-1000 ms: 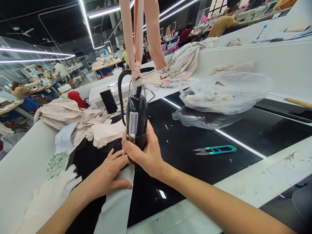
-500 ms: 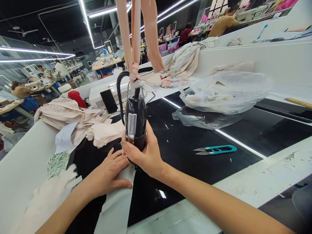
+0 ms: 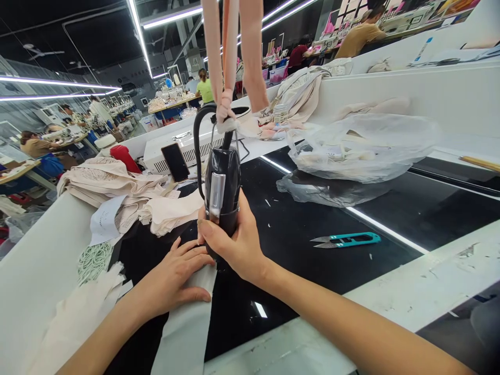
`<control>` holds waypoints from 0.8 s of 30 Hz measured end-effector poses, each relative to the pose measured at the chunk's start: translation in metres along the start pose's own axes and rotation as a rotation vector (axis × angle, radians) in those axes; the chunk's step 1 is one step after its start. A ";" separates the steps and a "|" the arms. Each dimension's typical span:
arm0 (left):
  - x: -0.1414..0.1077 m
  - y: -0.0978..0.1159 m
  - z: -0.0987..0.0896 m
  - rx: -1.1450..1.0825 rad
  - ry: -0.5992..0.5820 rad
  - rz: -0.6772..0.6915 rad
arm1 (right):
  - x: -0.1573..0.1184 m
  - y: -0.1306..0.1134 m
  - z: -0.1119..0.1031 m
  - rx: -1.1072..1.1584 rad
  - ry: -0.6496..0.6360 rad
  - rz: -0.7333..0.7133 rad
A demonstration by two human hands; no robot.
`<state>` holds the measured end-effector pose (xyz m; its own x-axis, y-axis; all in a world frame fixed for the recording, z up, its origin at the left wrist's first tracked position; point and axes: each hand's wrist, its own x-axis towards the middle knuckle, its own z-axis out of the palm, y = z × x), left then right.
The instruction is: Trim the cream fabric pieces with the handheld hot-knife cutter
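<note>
My right hand (image 3: 234, 242) is wrapped around a black corded power tool (image 3: 222, 192) with a silver lever on its side. The tool stands nearly upright, and its working end is hidden behind my fingers. From above, peach fabric strips (image 3: 225, 107) are knotted to its top wire. My left hand (image 3: 182, 276) lies flat with fingers stretched out on a pale grey fabric strip (image 3: 185, 333), its fingertips close to the tool's base. The strip runs towards me over the glossy black tabletop (image 3: 265, 271).
Teal thread snips (image 3: 351, 239) lie to the right. Behind them rests a clear plastic bag (image 3: 359, 151) with scraps inside. Beige fabric pieces (image 3: 172, 211), a phone (image 3: 175, 161) and green cord (image 3: 94, 263) sit on the left. People work at tables beyond.
The tool and my right hand have shifted slightly right and away from me. The hanging peach strips have swung to the right. My left hand has stayed almost in place.
</note>
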<state>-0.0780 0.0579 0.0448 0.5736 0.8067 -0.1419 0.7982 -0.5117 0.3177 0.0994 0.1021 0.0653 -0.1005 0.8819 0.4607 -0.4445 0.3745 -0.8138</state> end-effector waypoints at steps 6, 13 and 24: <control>0.003 0.001 -0.002 -0.048 -0.055 -0.049 | 0.001 0.002 0.001 -0.013 -0.004 0.005; 0.003 0.002 -0.003 -0.058 -0.063 -0.050 | -0.001 0.008 0.000 -0.033 -0.022 0.013; 0.002 0.000 0.000 -0.058 -0.012 -0.018 | -0.008 0.005 -0.006 0.056 -0.073 -0.043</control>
<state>-0.0774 0.0592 0.0442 0.5614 0.8121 -0.1594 0.7969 -0.4784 0.3690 0.1033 0.0986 0.0552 -0.1442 0.8414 0.5208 -0.4987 0.3928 -0.7726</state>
